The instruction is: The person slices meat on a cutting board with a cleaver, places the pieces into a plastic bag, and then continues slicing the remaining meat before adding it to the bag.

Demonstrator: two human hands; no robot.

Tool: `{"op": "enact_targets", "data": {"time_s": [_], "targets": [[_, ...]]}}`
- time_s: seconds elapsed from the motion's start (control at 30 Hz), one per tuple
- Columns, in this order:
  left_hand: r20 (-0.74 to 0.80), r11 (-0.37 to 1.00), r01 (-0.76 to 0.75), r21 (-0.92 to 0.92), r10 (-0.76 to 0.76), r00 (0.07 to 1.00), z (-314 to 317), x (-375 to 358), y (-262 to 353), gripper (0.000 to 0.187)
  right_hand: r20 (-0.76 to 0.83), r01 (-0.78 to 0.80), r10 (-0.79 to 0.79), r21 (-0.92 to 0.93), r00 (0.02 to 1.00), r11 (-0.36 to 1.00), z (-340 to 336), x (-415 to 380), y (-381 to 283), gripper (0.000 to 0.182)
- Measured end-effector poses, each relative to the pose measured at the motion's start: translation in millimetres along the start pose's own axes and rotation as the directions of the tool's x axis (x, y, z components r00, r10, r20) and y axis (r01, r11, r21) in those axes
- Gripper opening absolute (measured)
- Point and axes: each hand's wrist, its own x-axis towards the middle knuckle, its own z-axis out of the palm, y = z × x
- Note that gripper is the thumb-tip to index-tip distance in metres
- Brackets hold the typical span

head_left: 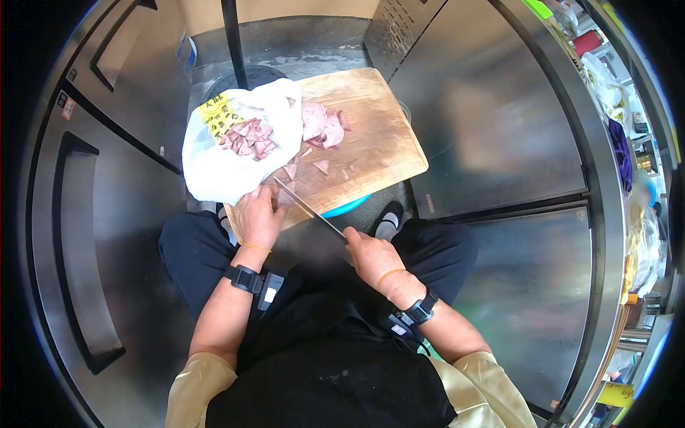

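My right hand [375,261] is wrapped round the handle of a kitchen knife [314,212], whose blade points up and left over the near edge of a wooden cutting board [385,121]. Beside the blade tip, my left hand [260,217] has its fingers bent down on the board against some pink sliced meat, mostly hidden by the fingers. Small triangular meat pieces [322,166] lie loose just beyond the knife. A stack of round ham slices [323,126] rests farther back. At the left, a white plastic bag [207,175] holds a heap of cut ham pieces [250,138].
A yellow label [220,114] with black writing lies on the bag. Under the board shows a blue rim [347,206]. Steel cabinets [499,114] stand at the right, with a steel door [107,207] at the left. Cluttered shelves [642,235] line the far right.
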Motion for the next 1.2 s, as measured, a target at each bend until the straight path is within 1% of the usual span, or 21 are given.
{"op": "enact_targets", "data": {"time_s": [0.1,0.2,0.3,0.47,0.6,0.7,0.77,0.87,0.97,1.1,1.2], "targets": [[-0.063,0.999,-0.037,0.000,0.037,0.997,-1,0,3,0.032,-0.006,0.019,-0.020,-0.044,1.000,0.999,0,1,0,0.022],[-0.078,0.999,-0.042,-0.002,0.042,0.996,-1,-1,5,0.031,-0.010,0.028,-0.029,-0.080,1.000,0.996,-1,2,-1,0.021],[-0.004,1.000,0.003,0.007,-0.003,1.000,-2,0,4,0.032,-0.007,0.032,-0.033,-0.111,0.999,0.993,-4,3,-3,0.020],[-0.020,1.000,0.010,0.011,-0.010,1.000,-2,0,4,0.030,0.009,0.060,-0.059,-0.161,0.998,0.985,-14,6,-4,0.018],[-0.012,0.998,0.048,-0.035,-0.049,0.999,-2,0,6,0.030,0.010,0.056,-0.055,-0.122,0.998,0.991,-15,8,1,0.015],[-0.021,0.997,0.027,-0.070,-0.028,0.999,-2,0,3,0.029,-0.002,0.067,-0.068,-0.106,0.998,0.992,-14,8,7,0.015],[-0.020,0.998,0.020,-0.063,-0.021,1.000,-3,0,3,0.029,-0.007,0.076,-0.077,-0.109,0.997,0.991,-12,8,8,0.015],[-0.019,0.999,0.022,-0.049,-0.023,1.000,-1,0,3,0.028,0.027,0.078,-0.075,-0.116,0.997,0.990,-13,8,7,0.019],[-0.007,0.999,0.032,-0.038,-0.032,0.999,-2,1,3,0.028,-0.017,0.088,-0.092,-0.155,0.996,0.984,-14,7,6,0.018],[-0.011,0.999,0.027,-0.034,-0.027,1.000,1,1,1,0.027,-0.002,0.088,-0.089,-0.168,0.996,0.982,-17,9,6,0.022],[0.004,0.998,0.062,-0.025,-0.062,0.998,-3,1,6,0.026,-0.005,0.091,-0.093,-0.158,0.996,0.983,-15,11,7,0.025]]}}
